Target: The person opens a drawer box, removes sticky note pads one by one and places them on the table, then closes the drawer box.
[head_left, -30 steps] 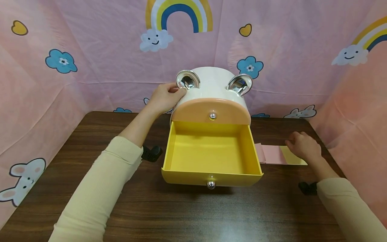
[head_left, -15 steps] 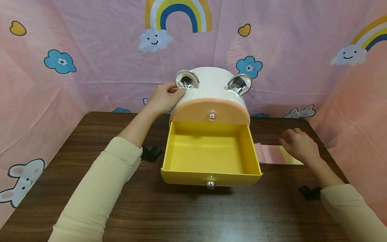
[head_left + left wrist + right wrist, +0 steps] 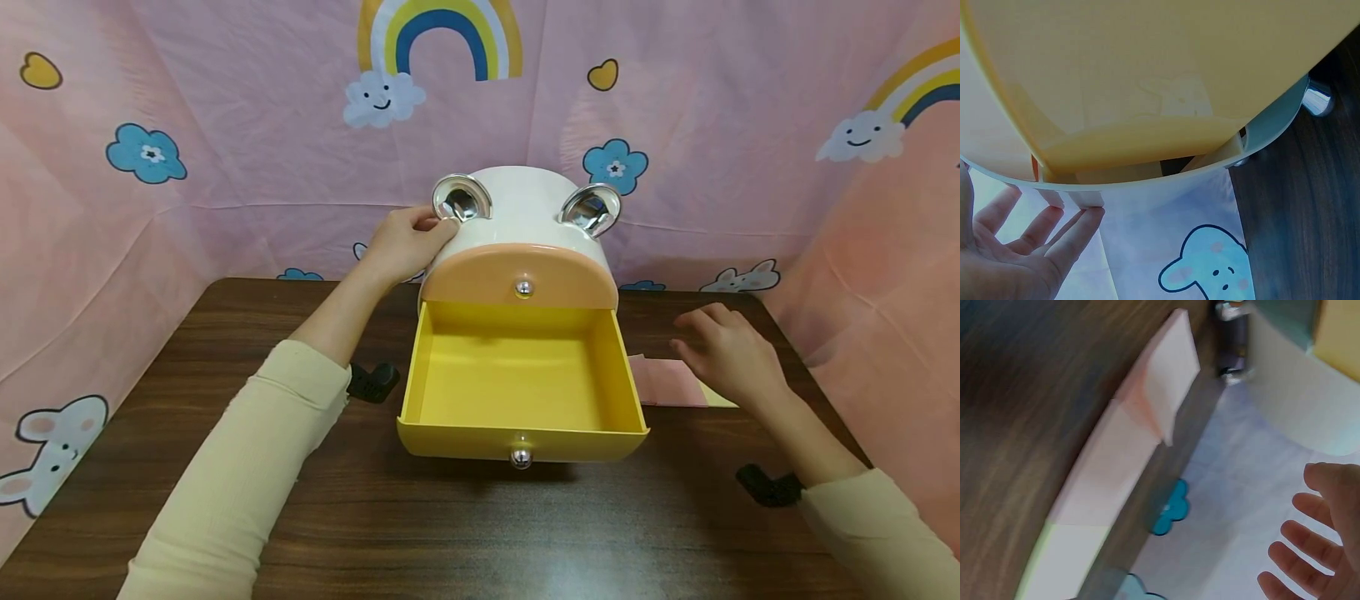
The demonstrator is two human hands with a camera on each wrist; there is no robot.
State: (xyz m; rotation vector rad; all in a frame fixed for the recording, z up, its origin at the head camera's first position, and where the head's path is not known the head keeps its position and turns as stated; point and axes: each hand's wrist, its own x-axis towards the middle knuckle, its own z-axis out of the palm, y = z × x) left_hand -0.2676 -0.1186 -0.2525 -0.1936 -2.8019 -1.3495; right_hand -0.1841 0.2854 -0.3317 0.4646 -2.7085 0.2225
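Note:
A white storage box [image 3: 524, 204] with silver ears and an orange drawer front [image 3: 480, 279] stands on the table. Its lower yellow drawer [image 3: 517, 446] is pulled out, with nothing inside. My left hand [image 3: 405, 243] rests against the box's left side, just under the silver ear [image 3: 462, 197]; in the left wrist view straight fingertips [image 3: 1088, 215] touch the white wall. To the right of the box lies a row of sticky notes, pink [image 3: 675, 383] and pale yellow [image 3: 718, 398]. My right hand [image 3: 731, 354] hovers over their right end, fingers spread, holding nothing.
A dark wood table [image 3: 337, 517] carries everything. Pink patterned cloth [image 3: 300, 125] hangs behind the table and at both sides. A silver knob [image 3: 521, 457] sticks out from the drawer's front.
My right hand has moved left and slightly up over the sticky notes, its fingers loosening from a curl. The left hand, box and drawer have stayed in place.

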